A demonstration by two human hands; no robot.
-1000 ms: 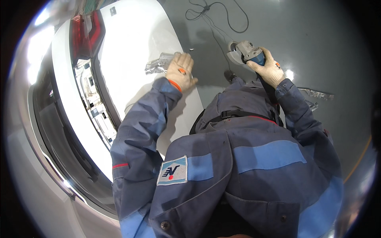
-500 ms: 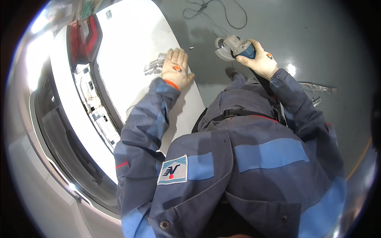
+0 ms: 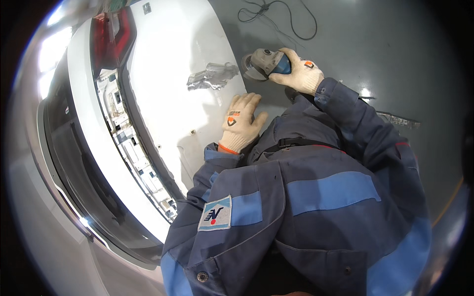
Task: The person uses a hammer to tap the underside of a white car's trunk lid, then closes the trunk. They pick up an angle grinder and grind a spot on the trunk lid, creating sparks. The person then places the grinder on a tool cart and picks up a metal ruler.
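Angle grinder (image 3: 264, 63), grey-bodied with a blue rear grip, sits in the right hand (image 3: 301, 74), whose gloved fingers are wrapped tight round the grip; its disc end hangs just off the far right edge of the white car body (image 3: 173, 59), close beside a patch of bared, scuffed metal (image 3: 212, 76) on the panel. I cannot tell whether the disc touches the panel at this instant.

Going by size: the white car body fills the left half of the view, lying as a broad painted panel with a dark opening along its left edge, where exposed white inner parts (image 3: 131, 148) show in a long gap. A red tail lamp (image 3: 111, 37) sits at the panel's far left corner. Grey floor (image 3: 395, 49) takes the right half, with a black cable (image 3: 281, 17) looped on it at the far side.

The left hand (image 3: 241, 123), in a pale knit glove with an orange cuff, lies flat and open on the panel near its right edge, nearer than the scuffed patch, holding nothing. The two hands are apart, the patch lying between and left of them.

As a judgement, paint has been taken off one small spot only; its ragged outline suggests the grinding there is part done, and the surrounding white paint is untouched.
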